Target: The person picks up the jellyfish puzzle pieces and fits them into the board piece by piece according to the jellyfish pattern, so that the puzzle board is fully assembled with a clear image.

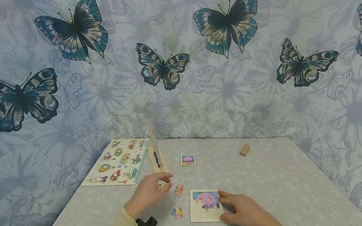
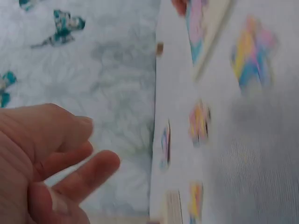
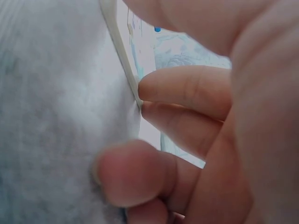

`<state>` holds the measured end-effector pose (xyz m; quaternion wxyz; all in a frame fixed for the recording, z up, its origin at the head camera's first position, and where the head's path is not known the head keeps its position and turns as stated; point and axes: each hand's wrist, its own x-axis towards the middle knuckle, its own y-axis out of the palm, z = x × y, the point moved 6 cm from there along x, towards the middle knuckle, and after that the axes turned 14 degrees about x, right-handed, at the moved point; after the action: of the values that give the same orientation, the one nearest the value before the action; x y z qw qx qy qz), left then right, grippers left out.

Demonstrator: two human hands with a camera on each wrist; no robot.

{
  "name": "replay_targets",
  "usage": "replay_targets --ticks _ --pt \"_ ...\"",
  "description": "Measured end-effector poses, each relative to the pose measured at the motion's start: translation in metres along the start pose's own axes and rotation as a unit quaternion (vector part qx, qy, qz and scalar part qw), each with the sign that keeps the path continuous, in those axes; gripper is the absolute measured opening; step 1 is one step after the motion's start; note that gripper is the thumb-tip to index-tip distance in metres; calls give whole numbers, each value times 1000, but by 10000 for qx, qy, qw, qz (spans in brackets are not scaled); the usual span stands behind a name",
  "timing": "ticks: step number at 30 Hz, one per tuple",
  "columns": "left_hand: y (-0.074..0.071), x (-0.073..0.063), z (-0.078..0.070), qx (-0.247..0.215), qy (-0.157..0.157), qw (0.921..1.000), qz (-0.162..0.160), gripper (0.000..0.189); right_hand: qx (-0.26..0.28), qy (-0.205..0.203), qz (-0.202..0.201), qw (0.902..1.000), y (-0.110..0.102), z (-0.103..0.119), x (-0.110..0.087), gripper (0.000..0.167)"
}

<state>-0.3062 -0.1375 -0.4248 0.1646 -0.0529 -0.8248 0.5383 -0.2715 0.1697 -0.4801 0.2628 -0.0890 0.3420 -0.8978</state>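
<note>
A square puzzle board (image 1: 201, 216) lies on the table, its upper part filled with a pink octopus picture (image 1: 207, 199). At its right side my right hand (image 1: 244, 212) holds it, thumb near the lower corner and fingertips at the upper one. In the right wrist view, two fingers (image 3: 184, 91) touch the board's edge. My left hand (image 1: 149, 190) hovers left of the board, fingers loosely bent with nothing between them. Beside it are loose jigsaw pieces: one (image 1: 179, 189) to its right, another (image 1: 177, 213) nearer me, and one (image 1: 161, 185) partly hidden behind its fingers.
A peg puzzle board (image 1: 118, 162) with vehicle pictures lies at the left. Next to it stands a thin upright panel on a pale wooden base (image 1: 162, 162). A small octopus picture card (image 1: 188, 159) and a wooden block (image 1: 244, 150) lie farther back, before the butterfly-patterned wall (image 1: 231, 105).
</note>
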Motion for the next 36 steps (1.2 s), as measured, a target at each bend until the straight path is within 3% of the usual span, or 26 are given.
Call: replay_targets --ticks 6,10,13,16,19,22,30,36 --pt "-3 -17 65 127 -1201 9926 129 36 147 13 10 9999 0 3 0 71" --pt "0 -21 84 360 -1408 9893 -89 45 143 -25 -13 9999 -2 3 0 71" --pt "2 -21 90 536 -1235 9909 -76 48 158 -18 -10 9999 -3 3 1 72" --pt "8 -21 92 644 -1007 9926 203 47 183 6 12 9998 -1 3 2 72" --pt "13 -22 91 663 -776 9938 437 47 207 81 37 9997 0 1 2 71" --pt "13 -21 87 622 -581 9954 439 48 215 112 23 9997 0 0 0 70" --pt "5 -26 85 866 -823 9924 307 53 252 10 15 9997 1 0 -2 72" --pt "7 -24 85 713 -699 9940 452 51 171 -70 -26 9998 -1 2 -2 73"
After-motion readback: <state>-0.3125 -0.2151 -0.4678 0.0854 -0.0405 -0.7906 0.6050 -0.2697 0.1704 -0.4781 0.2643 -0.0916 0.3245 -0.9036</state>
